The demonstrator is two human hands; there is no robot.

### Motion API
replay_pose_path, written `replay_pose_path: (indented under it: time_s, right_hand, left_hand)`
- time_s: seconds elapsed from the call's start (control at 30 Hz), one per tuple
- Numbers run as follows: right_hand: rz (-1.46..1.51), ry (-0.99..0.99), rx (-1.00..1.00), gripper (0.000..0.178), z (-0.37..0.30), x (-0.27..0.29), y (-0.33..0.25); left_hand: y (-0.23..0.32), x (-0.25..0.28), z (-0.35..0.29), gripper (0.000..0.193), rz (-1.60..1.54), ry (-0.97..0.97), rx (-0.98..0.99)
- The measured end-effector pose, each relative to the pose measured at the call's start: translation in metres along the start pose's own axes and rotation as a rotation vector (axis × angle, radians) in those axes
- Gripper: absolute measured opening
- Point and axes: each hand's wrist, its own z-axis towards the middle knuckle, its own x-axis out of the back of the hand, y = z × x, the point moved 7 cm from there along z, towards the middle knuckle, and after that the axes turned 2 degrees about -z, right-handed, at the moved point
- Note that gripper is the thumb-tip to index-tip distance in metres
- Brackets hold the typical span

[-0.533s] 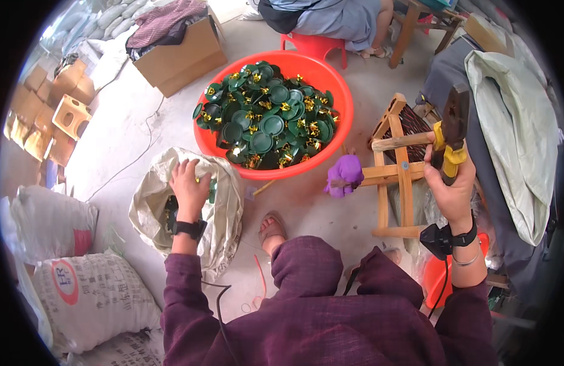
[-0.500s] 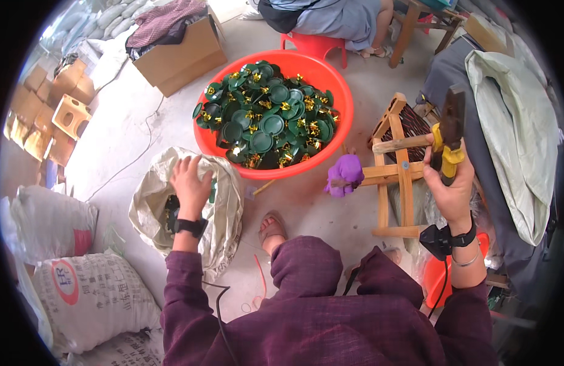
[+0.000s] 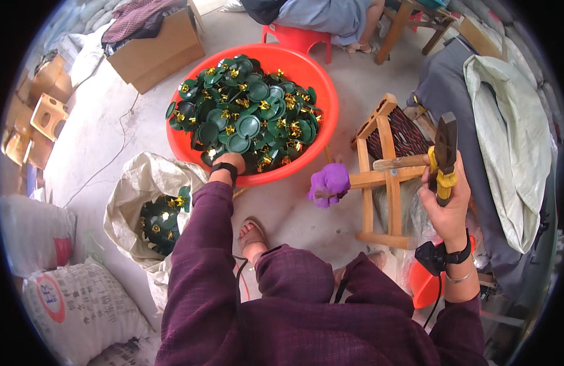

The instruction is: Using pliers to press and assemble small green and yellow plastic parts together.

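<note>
My left hand [image 3: 230,162] reaches over the near rim of a red plastic basin [image 3: 329,110]. Its fingers are hidden among the heaped green round plastic pieces [image 3: 238,143], which carry shiny gold bits. Yellow-handled pliers [image 3: 445,149] are gripped in my right hand [image 3: 446,204], their dark jaws pointing up. Against that hand lies a short wooden stick [image 3: 401,163]; I cannot tell whether my fingers hold it too. To the left, an open pale woven sack [image 3: 126,201] has more green and gold pieces [image 3: 160,226] inside.
A wooden frame [image 3: 389,137] with a purple wrapped end [image 3: 329,184] stands right of the basin. Full sacks [image 3: 84,302] lie at lower left, a cardboard box [image 3: 160,55] at the back. Behind the basin a person [image 3: 328,21] sits near a red stool [image 3: 300,38].
My left hand has left the open sack and moved right and forward to the basin. The right hand, still around the pliers, has come slightly lower.
</note>
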Motion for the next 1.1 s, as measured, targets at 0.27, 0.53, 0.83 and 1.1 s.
replay_pose_path:
  time_s: [0.27,0.53,0.83,1.1]
  right_hand:
    - [0.033,0.043,0.065,0.051,0.002,0.0,-0.002]
    - [0.168,0.111,0.088,0.05,0.011,-0.004,-0.026]
    - [0.06,0.008,0.245,0.052,0.015,-0.025,-0.038]
    - [0.028,-0.14,0.298,0.057,0.009,-0.041,-0.048]
  left_hand:
    - [0.036,0.085,-0.124,0.02,-0.187,0.572,-0.466]
    - [0.173,0.06,-0.283,0.02,-0.124,0.948,-1.171]
    - [0.181,0.027,-0.278,0.022,0.024,0.994,-1.151]
    - [0.178,0.029,-0.274,0.021,-0.006,0.948,-1.133]
